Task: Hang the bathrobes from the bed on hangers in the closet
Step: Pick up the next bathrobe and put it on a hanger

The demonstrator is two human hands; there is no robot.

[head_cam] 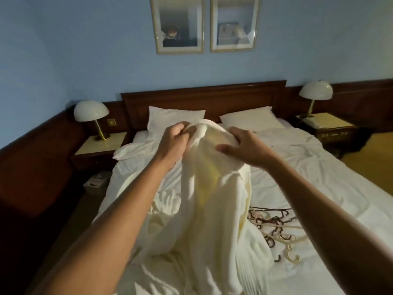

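Observation:
I hold a white bathrobe (pixel 204 205) up over the bed (pixel 308 184). My left hand (pixel 174 141) grips its top edge at the left. My right hand (pixel 244 147) grips the top at the right, thumb on the near side. The robe hangs down from both hands, and its lower part lies bunched on the sheet. A yellowish shape shows through the fabric inside the robe; I cannot tell what it is. A heap of several hangers (pixel 278 228), light and dark, lies on the bed just right of the robe.
Two pillows (pixel 174 118) lean at the dark wooden headboard (pixel 204 96). A nightstand with a domed lamp (pixel 91 111) stands on the left, another lamp (pixel 315 90) on the right. A box (pixel 95 182) sits on the floor by the left bedside. No closet is in view.

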